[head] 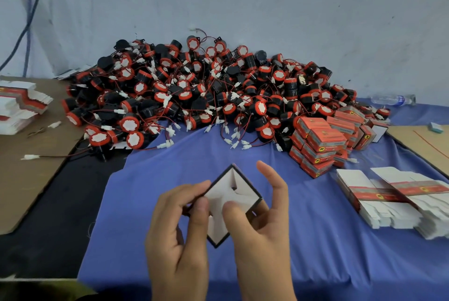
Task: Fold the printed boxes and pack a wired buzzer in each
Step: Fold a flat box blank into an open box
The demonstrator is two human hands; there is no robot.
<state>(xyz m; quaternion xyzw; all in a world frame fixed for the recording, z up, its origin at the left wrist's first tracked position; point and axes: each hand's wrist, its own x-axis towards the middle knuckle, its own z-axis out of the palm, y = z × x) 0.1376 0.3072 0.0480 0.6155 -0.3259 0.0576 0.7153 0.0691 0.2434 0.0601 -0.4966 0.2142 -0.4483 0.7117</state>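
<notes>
In the head view, both hands are clamped on one half-formed box (pixel 239 192) at lower centre, held clear above the blue tabletop (pixel 170 167) with its white inside turned towards the camera, probably so the flaps can be seen while they are tucked. The left hand (pixel 179 223) pinches the box's left edge to steady it. The right hand (pixel 260 225) has its thumb pressing an inner flap, its index finger raised free. The buzzers (pixel 206 92) lie heaped across the middle of the frame, within reach for the next step. Closed boxes (pixel 323 140) pile at centre right, and flat blanks (pixel 388 198) are fanned at lower right, close to the right hand.
</notes>
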